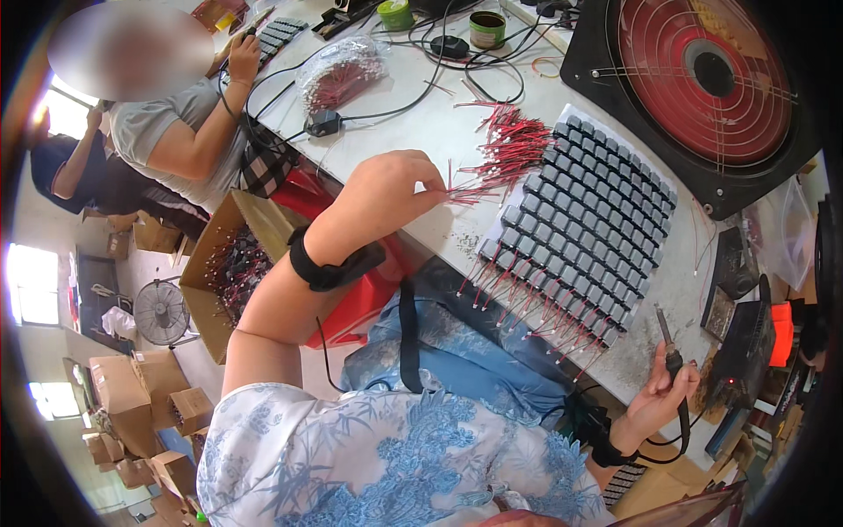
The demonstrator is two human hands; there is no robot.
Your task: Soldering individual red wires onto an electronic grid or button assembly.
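Note:
My left hand (391,195) reaches over the table, fingertips pinched on a few thin red wires (464,195) at the edge of a heap. That larger bundle of red wires (516,145) with small white ends lies just beyond, against a board. The board (580,224) carries close rows of small grey blocks with black edges. Along its near edge, several red wires with white connectors (527,307) hang toward me. At the right, my right hand (660,386) is closed around the handle of a soldering iron (673,358), its metal tip pointing up and away, apart from the board.
A red-bladed fan (711,79) fills the far right. Behind the wires lie a plastic bag of wires (344,75), black cables and an open tin (486,31). A black soldering station (738,351) stands right. At left are a carton of wired parts (206,281) and a co-worker (189,132).

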